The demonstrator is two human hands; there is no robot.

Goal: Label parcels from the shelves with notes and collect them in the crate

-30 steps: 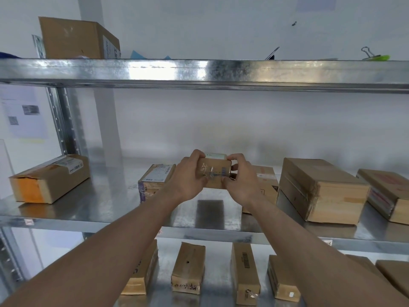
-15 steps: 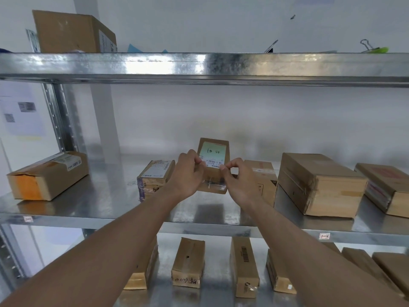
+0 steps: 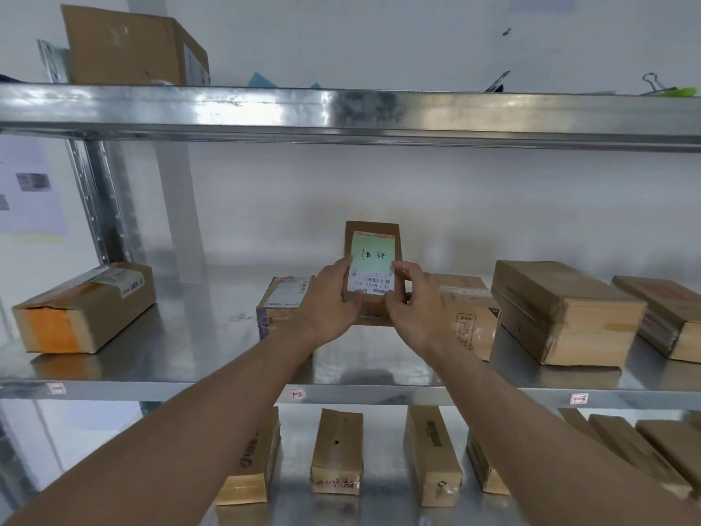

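The metal shelving [image 3: 341, 112] fills my view, three levels showing, backed by a white wall. On the top level, at the far left, stands a large cardboard box [image 3: 129, 47], with a binder clip [image 3: 654, 83] at the far right. On the middle shelf [image 3: 151, 373] lie several cartons: an orange-ended box [image 3: 83, 309] at the left, a labelled parcel [image 3: 282, 301] just behind my left wrist, a printed carton [image 3: 468, 317] behind my right hand, then a large taped box [image 3: 561, 313] and another box [image 3: 667, 317] at the right edge. The lower shelf carries a row of narrow parcels standing on end, among them one with handwriting on its bottom flap [image 3: 335, 449]. I hold the small parcel [image 3: 373, 229] upright above the middle shelf, between both hands, its labelled face toward me. A pale green note [image 3: 371, 256] with handwriting sits on that face, above the barcode strip of the shipping label [image 3: 373, 284]. My left hand [image 3: 330, 301] grips the parcel's left edge, thumb across the label's lower left corner. My right hand [image 3: 413, 301] grips the right edge, fingers curled round it, one fingertip on the note's right margin. Small number tags [image 3: 297, 393] are stuck along the middle shelf's front lip.
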